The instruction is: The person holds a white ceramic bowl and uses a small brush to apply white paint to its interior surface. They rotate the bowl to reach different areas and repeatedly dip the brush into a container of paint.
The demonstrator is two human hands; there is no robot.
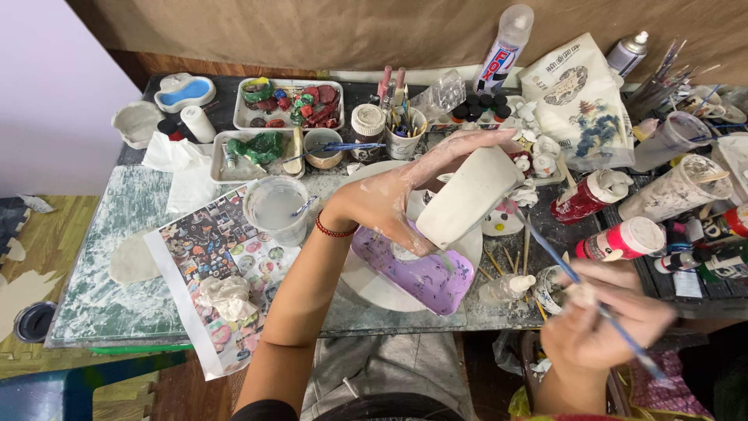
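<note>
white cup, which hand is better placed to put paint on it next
Probably the right hand: it holds the paintbrush, angled toward the white cup, which the left hand grips.

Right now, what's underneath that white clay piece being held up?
A purple-smeared palette on a round white plate lies under the white clay piece in the left hand. The palette's upper part is covered.

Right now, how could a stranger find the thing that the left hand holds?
Start at the round white turntable in the middle. The left hand lifts a plain white clay cup above it, tilted. Unlike the purple-splashed piece below, it is unpainted.
</note>
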